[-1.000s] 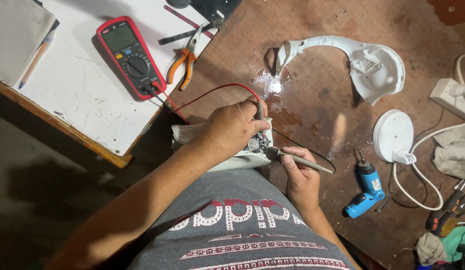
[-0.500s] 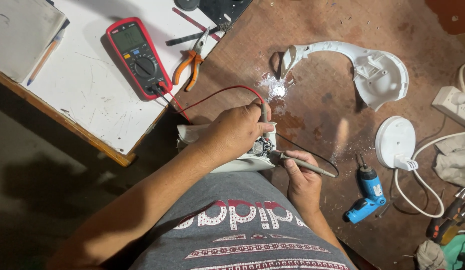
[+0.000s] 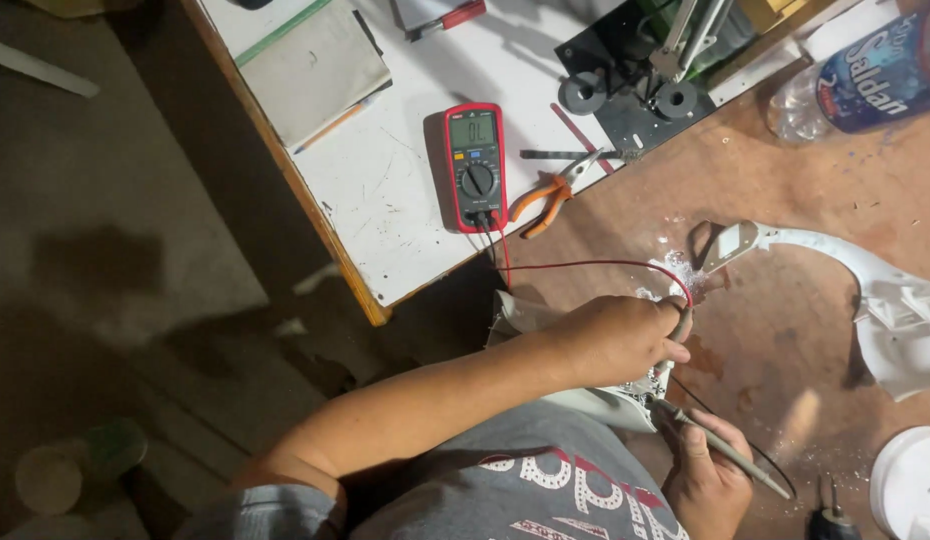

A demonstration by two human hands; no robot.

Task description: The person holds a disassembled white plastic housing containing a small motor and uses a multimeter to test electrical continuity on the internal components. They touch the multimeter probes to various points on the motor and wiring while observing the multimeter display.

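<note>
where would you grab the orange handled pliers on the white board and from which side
Take the orange-handled pliers by the two orange handles, which splay toward the board's lower edge, coming from that near side. The metal jaws point up and right toward the black plate, and the red multimeter lies close on their left, so those sides look tighter.

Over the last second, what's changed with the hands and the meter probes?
Little: the view shifted, so everything sits lower right. The left hand still presses the red-lead probe to the white part; the right hand still holds the black probe. The multimeter and pliers haven't moved.
</note>
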